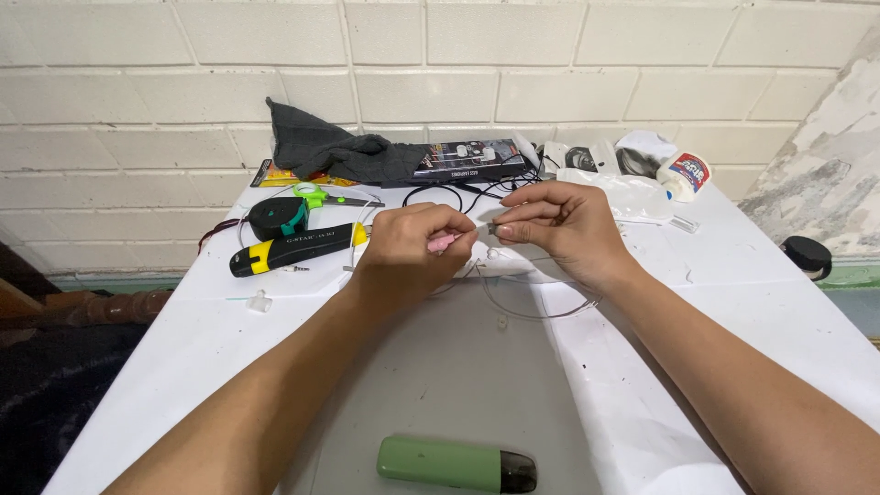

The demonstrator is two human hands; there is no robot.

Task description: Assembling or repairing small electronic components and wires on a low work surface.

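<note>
Two bare hands meet over the middle of the white-covered table (733,302), and we see them working close together on something small. Our left hand (408,249) is curled nearly closed, its fingertips pinched on a slim pink tool (445,241) whose tip points toward the other hand. Our right hand (564,225) is likewise pinched, thumb and forefinger closed on a tiny dark metal piece (493,229) that sits just beside the pink tip; whether the two touch we cannot tell. From under the hands a thin pale wire (532,314) loops down onto the table. Left of the hands lies a black and yellow utility knife (293,250), and just behind it a black roll of tape with a green piece (280,216) and green-handled scissors (316,194). At the back, against the white brick wall (440,55), we see a crumpled dark grey cloth (330,147), a flat dark retail package (467,159), tangled black cable (440,192), clear plastic bags (623,192) and a small white glue bottle lying on its side (686,174). Near us, at the table's front, rests a green oblong device with a dark end (456,463), well apart from both hands. A black round lid (807,253) sits off to the right beyond the table's edge
</note>
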